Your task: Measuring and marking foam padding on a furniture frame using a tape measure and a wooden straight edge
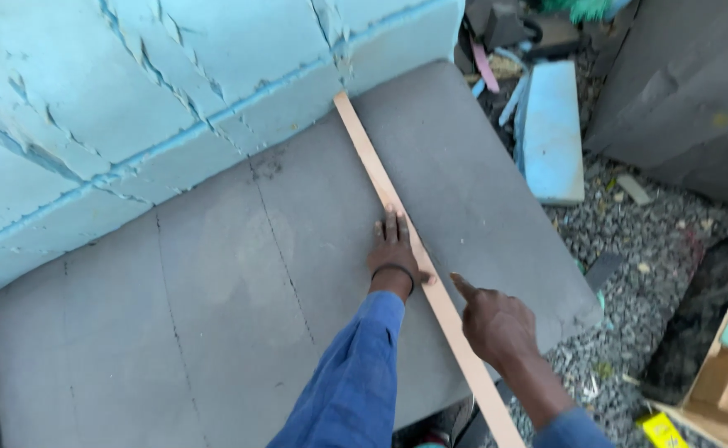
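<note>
The left hand [395, 249] lay flat, fingers spread and pointing to about twelve o'clock, pressing down on the grey foam sheet [239, 282] right against the long wooden strip [414, 241]. It gripped nothing; the open palm simply pinned. The strip ran across the sheet from roughly eleven o'clock at the far edge, by the blue foam block [131, 91], down to five o'clock near the person's body. The right hand [497, 323] sat just on the three o'clock side of the strip, fist loosely curled, forefinger stretched out with its tip touching or almost touching the wood; whether something thin was pinched in that fist could not be made out from this angle.

Judging from that, the strip served as a straightedge, and doing it well meant steady downward weight from the left palm so the wood did not creep sideways on the soft foam. The right fingertip needed to ride tight along the strip's edge, not drift off it. Off at two o'clock a pale blue foam offcut [552, 133] lay on the gravel [630, 265], well apart from the work.
</note>
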